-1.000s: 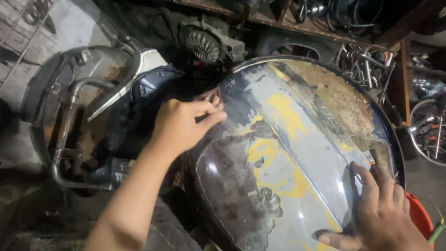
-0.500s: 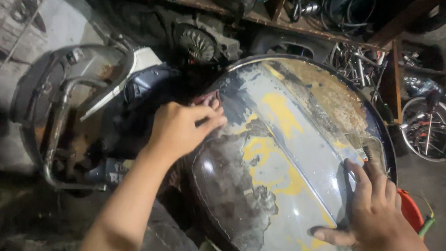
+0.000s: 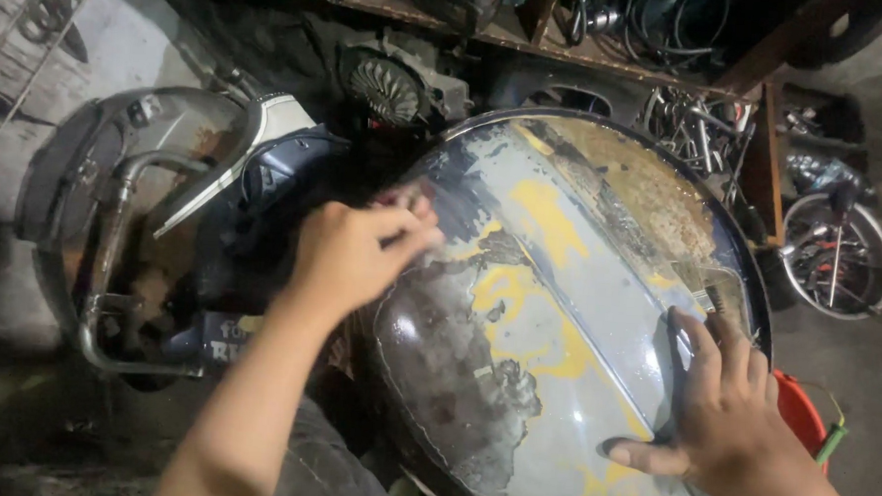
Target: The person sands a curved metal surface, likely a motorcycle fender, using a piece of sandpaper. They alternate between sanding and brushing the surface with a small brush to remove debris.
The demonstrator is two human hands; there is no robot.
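Left hand (image 3: 347, 254) fingertips motion-blurred; a small reddish thing pinched there, too smeared to name. Right hand (image 3: 726, 414) covers the metal panel's (image 3: 557, 313) right edge; wrist cut by bottom edge. A brush-like tool (image 3: 714, 288) above right fingers, hazy, grip unclear. Panel's lower end runs off the bottom edge. Red bucket (image 3: 799, 412) mostly hidden behind right hand. Shelf (image 3: 608, 57) clutter at top too dark to sort. Bicycle wheel (image 3: 837, 257) partly hidden, dim. Left forearm cut at bottom edge.
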